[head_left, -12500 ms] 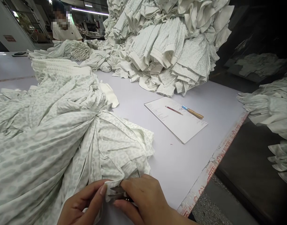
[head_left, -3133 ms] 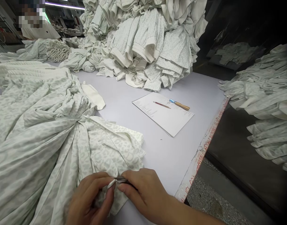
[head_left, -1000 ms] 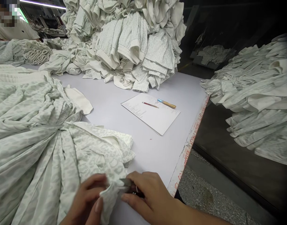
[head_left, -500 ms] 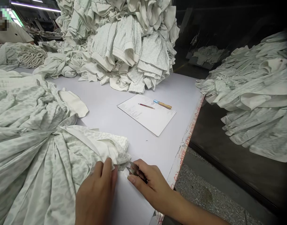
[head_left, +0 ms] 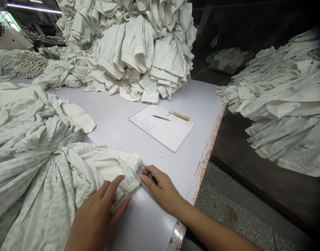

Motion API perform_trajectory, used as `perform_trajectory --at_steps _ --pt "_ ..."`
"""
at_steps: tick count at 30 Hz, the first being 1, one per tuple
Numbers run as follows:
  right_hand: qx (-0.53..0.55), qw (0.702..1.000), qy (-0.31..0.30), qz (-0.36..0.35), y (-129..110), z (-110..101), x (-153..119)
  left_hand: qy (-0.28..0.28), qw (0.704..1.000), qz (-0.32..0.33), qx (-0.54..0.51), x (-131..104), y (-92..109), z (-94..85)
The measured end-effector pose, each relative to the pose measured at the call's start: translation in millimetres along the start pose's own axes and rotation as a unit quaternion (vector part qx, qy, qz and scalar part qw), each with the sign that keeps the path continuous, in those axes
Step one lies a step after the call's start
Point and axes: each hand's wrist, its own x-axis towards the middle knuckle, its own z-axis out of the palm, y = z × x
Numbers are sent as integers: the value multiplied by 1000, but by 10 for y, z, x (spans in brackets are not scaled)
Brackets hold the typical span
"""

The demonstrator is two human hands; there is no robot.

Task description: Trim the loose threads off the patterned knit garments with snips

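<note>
Pale green and white patterned fabric (head_left: 71,164) lies bunched across the left side of the table, with a folded end reaching the middle. My left hand (head_left: 99,209) rests at the near side of that end, its thumb and fingers spread. At the tip of the fabric is my right hand (head_left: 161,188), its fingers closed round small dark snips (head_left: 152,177). The snips' blades are mostly hidden or blurred beside the cloth edge.
Papers (head_left: 162,129) with a pencil (head_left: 161,118) and a wooden-handled tool (head_left: 179,115) lie beyond my hands. A tall garment pile (head_left: 139,45) stands behind; more garments (head_left: 285,101) hang at right. A person (head_left: 10,38) is at far left.
My left hand has opened its fingers and shifted left and down. The folded fabric end lies more spread out. My right hand has moved slightly up and left with the snips, nearer the cloth.
</note>
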Motion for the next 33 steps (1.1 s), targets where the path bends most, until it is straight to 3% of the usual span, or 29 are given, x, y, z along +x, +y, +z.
perform_trajectory --at_steps 3,8,12,16,21,24,28,33 --pt "41 999 -22 15 54 48 94 7 998 39 47 -23 26 96" --pt "111 992 -48 21 45 121 144 19 998 50 31 -44 39 144" --pt "132 990 -37 23 9 109 156 7 996 81 -21 -85 8 112" --pt "114 993 -34 27 14 92 164 7 991 55 -123 -139 1 81" --pt "22 999 10 25 -29 50 80 40 984 30 -174 -164 8 116" --pt "-104 994 4 -28 -99 -20 -27 46 980 20 -195 -169 0 142" --pt "-293 948 -83 -93 -128 -48 -141 42 977 15 -206 -180 -15 153" --pt "-419 895 -107 -109 -76 51 -139 28 974 5 -223 -194 -40 178"
